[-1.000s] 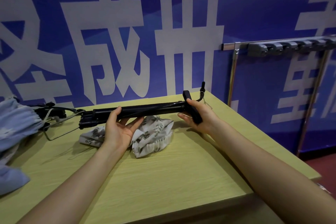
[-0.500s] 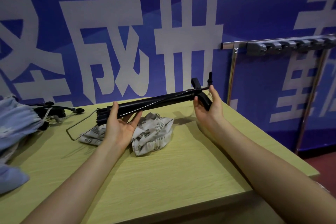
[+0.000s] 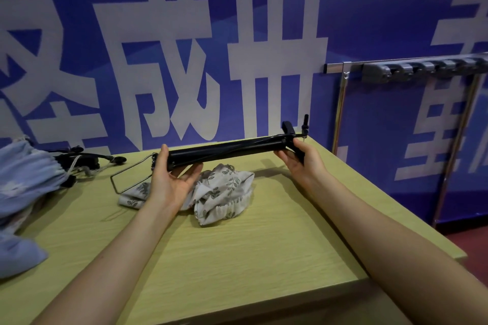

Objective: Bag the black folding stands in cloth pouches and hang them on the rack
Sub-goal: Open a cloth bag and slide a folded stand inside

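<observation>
I hold a black folding stand (image 3: 224,149) level above the table (image 3: 237,258), one hand at each end. My left hand (image 3: 171,179) cradles the left end, thumb over the top and fingers beneath. My right hand (image 3: 301,158) grips the angled black piece at the right end. A thin wire loop (image 3: 126,177) sticks out past the left end. Below the stand, a crumpled white leaf-print cloth pouch (image 3: 224,192) lies on the table.
At the far left, a second black stand (image 3: 87,161) pokes out of a pale blue cloth pouch (image 3: 29,185). A metal rack (image 3: 343,103) with several grey hooks (image 3: 422,70) stands right of the table, against the blue banner wall.
The stand has risen off the table and shifted right. Its black left end now stops at my left hand, and the wire loop has come away from the second stand.
</observation>
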{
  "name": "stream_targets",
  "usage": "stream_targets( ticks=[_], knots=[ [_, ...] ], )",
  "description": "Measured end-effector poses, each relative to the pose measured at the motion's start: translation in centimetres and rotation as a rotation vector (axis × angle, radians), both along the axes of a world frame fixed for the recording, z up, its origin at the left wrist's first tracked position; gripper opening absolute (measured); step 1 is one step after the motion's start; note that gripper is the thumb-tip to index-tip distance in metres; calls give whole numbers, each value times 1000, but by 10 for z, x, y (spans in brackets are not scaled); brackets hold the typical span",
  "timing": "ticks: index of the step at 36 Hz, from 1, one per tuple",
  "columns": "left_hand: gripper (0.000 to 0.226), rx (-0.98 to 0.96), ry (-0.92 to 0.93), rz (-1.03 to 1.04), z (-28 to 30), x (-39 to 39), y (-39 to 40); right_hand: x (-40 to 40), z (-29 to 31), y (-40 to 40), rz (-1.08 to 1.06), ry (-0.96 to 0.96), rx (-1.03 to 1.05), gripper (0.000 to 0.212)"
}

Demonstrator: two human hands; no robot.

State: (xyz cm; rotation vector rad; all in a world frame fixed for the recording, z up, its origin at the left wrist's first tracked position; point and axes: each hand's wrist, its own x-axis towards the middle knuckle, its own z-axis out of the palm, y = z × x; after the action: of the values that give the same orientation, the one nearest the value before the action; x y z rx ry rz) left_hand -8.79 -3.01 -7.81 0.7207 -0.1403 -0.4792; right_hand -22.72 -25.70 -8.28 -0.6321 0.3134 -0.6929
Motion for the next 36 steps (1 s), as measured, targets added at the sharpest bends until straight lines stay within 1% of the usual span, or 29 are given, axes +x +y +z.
stream_targets(
  ticks=[2, 5, 6, 7, 10, 12, 14, 17, 18, 20, 21, 22, 24, 26, 28, 30, 31, 34, 35, 36],
  knots=[
    [44, -10, 15, 73, -2, 6, 3, -3, -2, -8, -48, -7, 36, 28],
    [71, -83, 104, 204, -5, 20, 13, -8, -3, -18, -116, -1, 80, 27],
    [75, -64, 101, 232, -5, 25, 16, -9, -4, -20, -135, -1, 92, 30],
    [74, -18, 81, 244, -5, 29, 19, -9, -5, -21, -151, 1, 100, 31],
    [51, 93, -12, 238, -2, 32, 24, -9, -5, -20, -170, 15, 98, 28],
    [42, 121, -69, 229, 3, 23, 23, -9, -4, -17, -155, 13, 103, 21],
    [31, 197, -157, 256, 3, 13, 20, -10, -2, -13, -134, 6, 112, 13],
    [9, 432, -416, 382, 0, 4, 11, -10, 0, -5, -91, -3, 103, 11],
    [14, 484, -499, 414, 0, 3, 9, -10, 1, -2, -71, -9, 99, 12],
    [45, 544, -600, 458, -3, 4, 6, -10, 3, 5, -28, -18, 95, 14],
    [58, 555, -610, 474, -3, 6, 6, -10, 5, 8, -7, -21, 93, 14],
    [66, 534, -597, 482, -3, 7, 6, -10, 6, 10, 11, -20, 88, 15],
    [69, 473, -555, 476, -3, 13, 9, -10, 7, 14, 34, -14, 69, 15],
    [61, 425, -510, 449, 1, 16, 13, -10, 6, 15, 32, -1, 52, 14],
    [55, 310, -402, 360, 6, 18, 17, -9, 6, 15, 19, 21, 32, 13],
    [60, 259, -330, 264, 8, 20, 22, -9, 6, 14, -3, 28, 24, 13],
    [59, 314, -351, 243, 9, 21, 25, -9, 6, 13, -16, 24, 27, 12],
    [41, 488, -526, 220, 13, 19, 32, -11, 8, 12, -31, -14, 35, 16],
    [43, 500, -578, 218, 15, 18, 34, -11, 9, 11, -37, -26, 34, 19],
    [50, 498, -616, 201, 17, 17, 35, -12, 10, 10, -49, -34, 37, 21]
  ],
)
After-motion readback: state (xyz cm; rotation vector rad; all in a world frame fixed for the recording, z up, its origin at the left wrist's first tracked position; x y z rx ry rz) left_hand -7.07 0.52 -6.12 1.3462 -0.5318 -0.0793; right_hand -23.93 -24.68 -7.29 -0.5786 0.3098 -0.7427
